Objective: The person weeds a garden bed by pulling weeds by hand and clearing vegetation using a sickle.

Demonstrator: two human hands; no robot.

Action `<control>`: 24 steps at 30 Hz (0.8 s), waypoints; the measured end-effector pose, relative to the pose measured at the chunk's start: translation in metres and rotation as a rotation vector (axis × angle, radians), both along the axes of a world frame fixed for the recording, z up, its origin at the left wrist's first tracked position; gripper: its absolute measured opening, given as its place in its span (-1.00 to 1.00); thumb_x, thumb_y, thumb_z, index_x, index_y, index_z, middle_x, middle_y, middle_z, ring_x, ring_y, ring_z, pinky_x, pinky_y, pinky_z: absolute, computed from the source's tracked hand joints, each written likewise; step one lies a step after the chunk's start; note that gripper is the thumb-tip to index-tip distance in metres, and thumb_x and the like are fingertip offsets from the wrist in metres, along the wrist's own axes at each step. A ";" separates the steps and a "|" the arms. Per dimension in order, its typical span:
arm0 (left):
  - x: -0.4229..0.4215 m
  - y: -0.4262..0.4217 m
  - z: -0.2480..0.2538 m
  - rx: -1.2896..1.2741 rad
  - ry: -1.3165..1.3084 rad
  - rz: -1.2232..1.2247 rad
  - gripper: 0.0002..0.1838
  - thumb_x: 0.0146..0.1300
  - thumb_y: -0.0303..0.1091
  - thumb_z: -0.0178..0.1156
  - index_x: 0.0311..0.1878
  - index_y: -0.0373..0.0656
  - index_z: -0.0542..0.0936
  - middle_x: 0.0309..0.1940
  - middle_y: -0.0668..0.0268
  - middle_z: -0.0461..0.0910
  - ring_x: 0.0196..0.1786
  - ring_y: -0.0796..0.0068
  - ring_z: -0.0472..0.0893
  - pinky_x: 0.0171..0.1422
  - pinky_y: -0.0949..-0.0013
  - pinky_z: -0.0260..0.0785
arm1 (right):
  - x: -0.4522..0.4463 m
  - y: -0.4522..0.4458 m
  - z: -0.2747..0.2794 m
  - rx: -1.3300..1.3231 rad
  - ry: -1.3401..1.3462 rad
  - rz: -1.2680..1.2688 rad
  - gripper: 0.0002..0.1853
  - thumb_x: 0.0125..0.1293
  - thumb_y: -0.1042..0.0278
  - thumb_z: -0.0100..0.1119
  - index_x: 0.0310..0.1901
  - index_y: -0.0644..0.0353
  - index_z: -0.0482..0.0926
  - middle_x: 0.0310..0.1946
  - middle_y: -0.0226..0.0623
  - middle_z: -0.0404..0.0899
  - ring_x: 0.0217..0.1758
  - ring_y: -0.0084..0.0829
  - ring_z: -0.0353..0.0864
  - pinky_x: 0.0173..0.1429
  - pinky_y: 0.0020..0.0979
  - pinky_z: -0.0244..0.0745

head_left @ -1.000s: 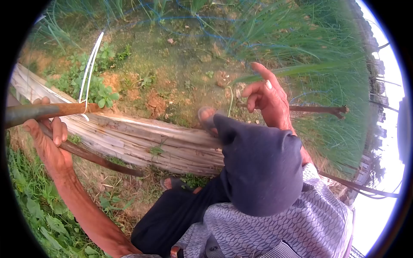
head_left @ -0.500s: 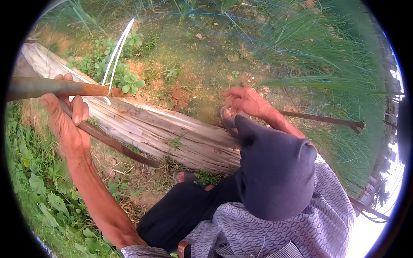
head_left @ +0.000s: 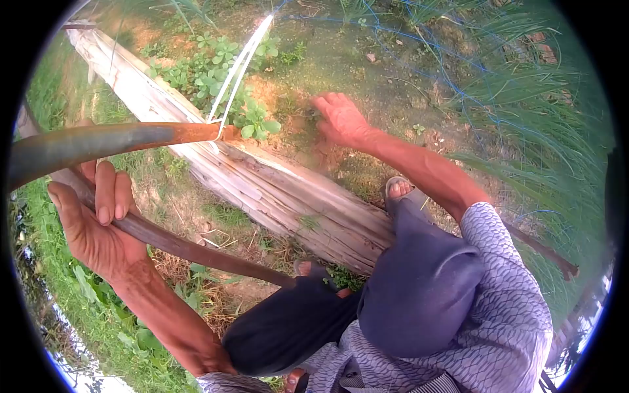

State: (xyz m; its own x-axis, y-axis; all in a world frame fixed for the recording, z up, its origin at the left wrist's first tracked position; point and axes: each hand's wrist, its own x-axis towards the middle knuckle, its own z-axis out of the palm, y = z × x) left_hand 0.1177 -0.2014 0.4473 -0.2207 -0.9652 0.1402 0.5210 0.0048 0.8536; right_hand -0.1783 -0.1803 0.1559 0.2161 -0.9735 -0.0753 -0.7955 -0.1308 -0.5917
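Pale log-like bundle (head_left: 288, 200) lying on ground (head_left: 393, 85). Rusty pipe (head_left: 124, 141) crossing over it. Left hand (head_left: 105, 236) curling round dark rod (head_left: 203, 254), beneath pipe. Right hand (head_left: 344, 119) hovering over ground, half-curled; cannot tell whether holding anything. White strap (head_left: 241, 65) encircling pipe's end: loop already on, long slack standing clear, tightening seemingly undone.

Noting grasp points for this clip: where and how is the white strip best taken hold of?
Likely pinch the white strip at its far end, where its thin strands converge away from the rusty pole, coming from the right: the right hand is there.
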 end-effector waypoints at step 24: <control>-0.063 -0.002 0.010 -0.157 -0.707 0.727 -0.60 0.28 -0.34 0.16 0.04 -0.42 0.33 -0.31 0.27 0.52 -0.74 0.85 0.11 -0.72 0.72 -0.03 | -0.098 -0.118 -0.072 -0.083 0.450 -0.250 -0.79 0.20 0.39 0.02 -0.15 0.20 0.52 -0.39 -0.05 0.61 -0.38 -0.09 0.66 -0.32 -0.10 0.55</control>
State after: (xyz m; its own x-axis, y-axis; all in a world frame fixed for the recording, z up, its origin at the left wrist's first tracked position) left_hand 0.0550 -0.2033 0.4574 0.3293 -0.8803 0.3416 -0.2748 0.2568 0.9266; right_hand -0.2765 -0.2985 0.0843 -0.0600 -0.9978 -0.0274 -0.9817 0.0639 -0.1793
